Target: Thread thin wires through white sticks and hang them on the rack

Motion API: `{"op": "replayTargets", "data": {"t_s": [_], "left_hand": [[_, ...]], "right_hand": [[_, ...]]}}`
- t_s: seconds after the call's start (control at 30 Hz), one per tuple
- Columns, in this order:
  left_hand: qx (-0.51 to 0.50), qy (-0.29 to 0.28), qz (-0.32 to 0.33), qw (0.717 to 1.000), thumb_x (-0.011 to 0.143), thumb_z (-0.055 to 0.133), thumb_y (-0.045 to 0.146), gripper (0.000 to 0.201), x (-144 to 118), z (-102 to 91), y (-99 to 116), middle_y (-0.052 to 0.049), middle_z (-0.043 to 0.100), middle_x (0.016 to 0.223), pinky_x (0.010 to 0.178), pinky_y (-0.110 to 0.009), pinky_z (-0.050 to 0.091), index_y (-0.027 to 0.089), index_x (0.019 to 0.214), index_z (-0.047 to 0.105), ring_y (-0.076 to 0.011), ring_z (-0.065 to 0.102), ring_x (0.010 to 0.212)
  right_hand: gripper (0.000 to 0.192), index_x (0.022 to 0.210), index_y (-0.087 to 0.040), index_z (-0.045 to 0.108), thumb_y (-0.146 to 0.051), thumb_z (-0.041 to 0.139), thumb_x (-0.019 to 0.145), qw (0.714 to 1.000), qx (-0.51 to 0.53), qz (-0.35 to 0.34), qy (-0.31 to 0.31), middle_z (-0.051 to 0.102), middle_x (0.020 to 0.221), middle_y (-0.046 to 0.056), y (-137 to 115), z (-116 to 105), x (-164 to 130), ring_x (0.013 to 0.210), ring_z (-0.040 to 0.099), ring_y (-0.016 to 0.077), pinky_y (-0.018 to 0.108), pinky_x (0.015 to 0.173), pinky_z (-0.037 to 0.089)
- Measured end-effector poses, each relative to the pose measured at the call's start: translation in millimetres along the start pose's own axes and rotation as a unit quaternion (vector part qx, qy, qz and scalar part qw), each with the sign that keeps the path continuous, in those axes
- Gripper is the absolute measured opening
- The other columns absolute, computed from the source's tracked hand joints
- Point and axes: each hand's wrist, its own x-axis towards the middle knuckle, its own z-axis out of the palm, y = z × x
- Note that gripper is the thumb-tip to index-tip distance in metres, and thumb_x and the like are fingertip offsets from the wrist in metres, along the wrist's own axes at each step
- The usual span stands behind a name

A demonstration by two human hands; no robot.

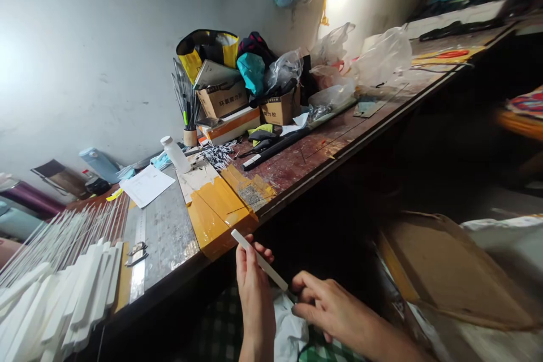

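Note:
My left hand (254,274) is closed around a slim white bar (261,260), thumb along it. The bar slants from upper left to lower right, just off the table's front edge. My right hand (320,302) is at the bar's lower end, its fingers and thumb curled together. Whatever they pinch, if anything, is too dark and small to make out. Below the hands lie a white cloth (288,322) and green checked fabric (326,350). On the table at left, a pile of similar white bars (80,294) lies with many thin rods (85,218).
Yellow tape covers a block (220,212) at the table edge. A white bottle (175,153), paper sheet (148,184), cotton-swab-like sticks (217,154) and black tube (275,147) lie behind. Cardboard boxes (224,99) and plastic bags (382,62) stand farther back. A cardboard tray (449,266) is at right.

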Motion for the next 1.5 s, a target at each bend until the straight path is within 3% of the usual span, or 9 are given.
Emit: {"op": "replayTargets", "data": {"t_s": [0.07,0.17,0.37,0.6,0.73,0.87,1.07,1.27,1.5], "left_hand": [[-0.009,-0.001,0.012,1.0,0.088,0.062,0.04,0.031,-0.8,2.9,0.7,-0.001,0.059,0.092,0.08,-0.026,0.05,0.021,0.112,0.059,-0.0126,0.061,0.083],[-0.017,-0.011,0.028,0.999,0.092,0.057,0.039,0.026,-4.2,6.5,-1.1,-0.001,0.059,0.091,0.082,-0.029,0.052,0.021,0.111,0.058,-0.013,0.061,0.082],[-0.013,-0.021,0.03,0.999,0.095,0.053,0.036,0.019,-10.0,10.1,-12.2,0.001,0.056,0.086,0.081,-0.033,0.054,0.021,0.106,0.056,-0.0131,0.06,0.078],[-0.009,-0.036,0.023,0.999,0.095,0.051,0.037,0.02,-14.5,13.8,-21.3,0.001,0.056,0.087,0.084,-0.036,0.054,0.022,0.108,0.054,-0.0128,0.06,0.078],[-0.007,-0.019,0.026,0.999,0.093,0.055,0.038,0.02,-7.4,16.6,-14.4,0.002,0.056,0.083,0.086,-0.039,0.054,0.02,0.102,0.054,-0.0134,0.062,0.077],[-0.01,-0.005,0.034,0.999,0.091,0.058,0.04,0.022,3.5,19.6,-5.6,0.002,0.056,0.08,0.079,-0.032,0.055,0.02,0.095,0.054,-0.012,0.062,0.074],[-0.004,0.004,0.014,1.0,0.09,0.06,0.037,0.021,11.0,22.6,-5.2,0.002,0.056,0.078,0.071,-0.028,0.056,0.018,0.088,0.052,-0.012,0.062,0.073],[-0.02,0.007,0.009,1.0,0.089,0.062,0.035,0.02,9.9,25.2,-3.2,0.002,0.057,0.076,0.071,-0.029,0.056,0.017,0.087,0.053,-0.0123,0.063,0.072],[-0.013,0.02,-0.018,1.0,0.089,0.063,0.032,0.018,6.3,26.3,0.6,0.002,0.057,0.079,0.07,-0.029,0.058,0.016,0.087,0.053,-0.0129,0.065,0.071]], "right_hand": [[0.011,0.087,-0.021,0.058,-0.029,0.051,0.089,0.998,-0.046,-0.003,0.048,0.062,0.066,-0.004,10.5,6.6,-6.1,0.051,0.055,0.0103,0.019,0.048,0.038],[0.024,0.079,-0.022,0.057,-0.034,0.043,0.094,0.991,-0.081,-0.033,0.102,0.055,0.063,-0.003,16.7,9.1,-11.0,0.061,0.053,0.0132,0.022,0.058,0.039],[0.031,0.079,-0.022,0.053,-0.041,0.035,0.095,0.992,-0.072,-0.023,0.103,0.046,0.062,-0.004,16.0,6.8,-18.1,0.058,0.046,0.0138,0.024,0.057,0.037],[0.031,0.08,-0.023,0.057,-0.042,0.037,0.095,0.99,-0.06,-0.025,0.124,0.051,0.063,-0.003,11.3,3.7,-12.5,0.059,0.049,0.0138,0.023,0.056,0.038],[0.029,0.086,-0.024,0.061,-0.04,0.039,0.095,0.985,-0.072,-0.035,0.15,0.059,0.064,-0.002,10.2,1.8,-7.0,0.061,0.058,0.0151,0.024,0.06,0.043],[0.017,0.091,-0.025,0.059,-0.037,0.048,0.091,0.976,-0.099,-0.046,0.188,0.066,0.072,-0.001,10.4,-0.4,-6.7,0.064,0.063,0.0162,0.024,0.06,0.046],[0.023,0.085,-0.025,0.057,-0.034,0.038,0.095,0.974,-0.113,-0.062,0.188,0.06,0.064,-0.001,3.8,-6.7,-12.7,0.059,0.063,0.0158,0.024,0.059,0.047],[0.019,0.09,-0.026,0.059,-0.031,0.042,0.092,0.97,-0.108,-0.079,0.201,0.069,0.078,0.002,-3.2,-10.4,-16.5,0.068,0.067,0.0176,0.025,0.066,0.051],[0.021,0.088,-0.027,0.059,-0.027,0.039,0.094,0.957,-0.161,-0.108,0.214,0.066,0.067,-0.002,-16.5,-16.6,-24.2,0.057,0.065,0.0143,0.022,0.055,0.047]]}}
